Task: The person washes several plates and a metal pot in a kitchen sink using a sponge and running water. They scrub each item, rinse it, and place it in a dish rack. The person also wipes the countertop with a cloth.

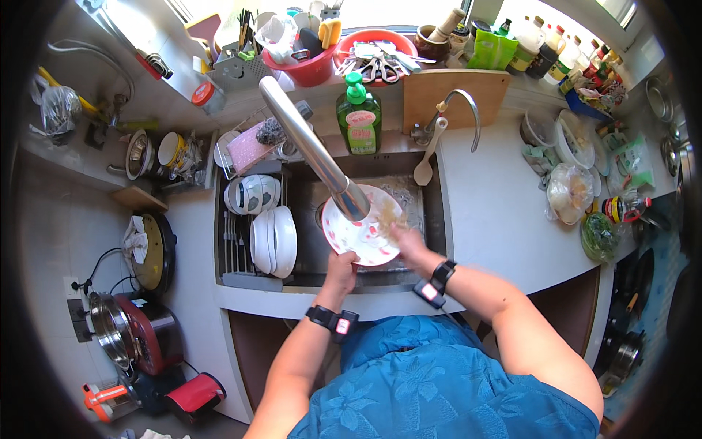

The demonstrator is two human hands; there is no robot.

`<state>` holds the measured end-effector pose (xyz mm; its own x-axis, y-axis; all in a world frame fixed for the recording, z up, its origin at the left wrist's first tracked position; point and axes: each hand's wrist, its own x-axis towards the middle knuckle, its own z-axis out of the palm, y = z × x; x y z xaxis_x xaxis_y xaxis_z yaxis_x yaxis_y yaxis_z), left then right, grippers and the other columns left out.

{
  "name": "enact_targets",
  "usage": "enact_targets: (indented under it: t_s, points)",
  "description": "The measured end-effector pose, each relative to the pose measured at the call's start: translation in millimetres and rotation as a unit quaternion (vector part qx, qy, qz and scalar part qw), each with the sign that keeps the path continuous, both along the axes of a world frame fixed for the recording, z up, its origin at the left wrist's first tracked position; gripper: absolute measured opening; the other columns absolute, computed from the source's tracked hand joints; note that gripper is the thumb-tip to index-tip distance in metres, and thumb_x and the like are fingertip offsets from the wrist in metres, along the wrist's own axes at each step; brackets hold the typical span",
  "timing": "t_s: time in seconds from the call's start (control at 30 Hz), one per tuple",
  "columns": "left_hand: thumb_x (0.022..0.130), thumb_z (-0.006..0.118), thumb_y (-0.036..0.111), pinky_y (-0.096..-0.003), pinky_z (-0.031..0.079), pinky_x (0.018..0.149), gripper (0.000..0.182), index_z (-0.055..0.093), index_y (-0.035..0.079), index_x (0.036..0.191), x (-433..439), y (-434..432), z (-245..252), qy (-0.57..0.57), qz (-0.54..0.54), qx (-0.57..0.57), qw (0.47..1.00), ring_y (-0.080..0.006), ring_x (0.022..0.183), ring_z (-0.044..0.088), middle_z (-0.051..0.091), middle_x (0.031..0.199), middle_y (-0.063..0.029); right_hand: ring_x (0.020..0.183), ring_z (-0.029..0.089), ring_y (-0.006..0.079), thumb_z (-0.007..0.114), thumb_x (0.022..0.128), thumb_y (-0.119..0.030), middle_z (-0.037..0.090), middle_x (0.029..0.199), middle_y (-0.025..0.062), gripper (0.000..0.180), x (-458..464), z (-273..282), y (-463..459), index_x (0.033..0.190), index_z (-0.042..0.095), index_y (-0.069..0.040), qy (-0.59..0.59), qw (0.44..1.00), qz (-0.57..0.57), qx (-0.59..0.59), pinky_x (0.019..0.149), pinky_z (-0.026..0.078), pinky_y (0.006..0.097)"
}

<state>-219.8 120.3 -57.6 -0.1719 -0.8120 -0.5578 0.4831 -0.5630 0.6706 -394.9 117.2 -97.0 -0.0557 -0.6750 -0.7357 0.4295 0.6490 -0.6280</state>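
Note:
My left hand (344, 269) grips the near rim of a white plate with red markings (359, 241), held tilted over the steel sink (307, 241). In my right hand (410, 246) is a tan scrubber (390, 218), blurred and pressed to the right side of the plate. The faucet spout (351, 200) hangs over the plate and hides part of it. White bowls (282, 241) and patterned bowls (258, 193) stand in a drying rack (235, 247) at the sink's left end. A pale spoon (425, 167) leans at the sink's back right corner.
Behind the sink stands a green dish soap pump bottle (359, 118). A wooden cutting board (455, 101) leans near a thin curved tap (473, 118). Bagged food (570, 192) sits on the right counter. A red basin (304, 66) and a tray of scissors (378, 60) line the windowsill.

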Motion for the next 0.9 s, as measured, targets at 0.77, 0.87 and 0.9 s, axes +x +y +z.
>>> enact_targets:
  t_s: [0.77, 0.87, 0.9]
  points:
    - [0.065, 0.046, -0.011, -0.0343, 0.047, 0.093, 0.063, 0.042, -0.001, 0.127, -16, -8, -13, -0.021, 0.011, -0.004, 1.0, -0.0266, 0.112, 0.054, 0.053, 0.121, -0.0113, 0.04, 0.042, 0.0082, 0.051, 0.094, -0.033, 0.058, 0.068, 0.002, 0.029, 16, 12, 7, 0.105, 0.057, -0.007, -0.063, 0.996, 0.029, 0.049, 0.034, 0.032, 0.0223]
    - [0.065, 0.045, -0.012, -0.0358, 0.046, 0.094, 0.062, 0.042, -0.003, 0.126, -6, -6, -17, -0.026, -0.036, 0.017, 0.999, -0.0273, 0.112, 0.054, 0.053, 0.121, -0.0131, 0.054, 0.057, 0.0109, 0.054, 0.093, -0.027, 0.064, 0.076, 0.0047, 0.029, -11, 2, -2, 0.108, 0.058, -0.002, -0.014, 0.995, 0.082, -0.049, 0.047, 0.047, 0.0251]
    - [0.064, 0.045, -0.012, -0.0367, 0.046, 0.095, 0.062, 0.043, -0.004, 0.126, 7, -13, -4, -0.004, -0.096, 0.016, 0.995, -0.0278, 0.113, 0.054, 0.054, 0.121, -0.0138, 0.06, 0.061, 0.0122, 0.055, 0.093, -0.025, 0.066, 0.079, 0.0059, 0.029, -24, -11, -12, 0.108, 0.058, -0.001, 0.014, 0.989, 0.072, -0.128, 0.054, 0.051, 0.0262]
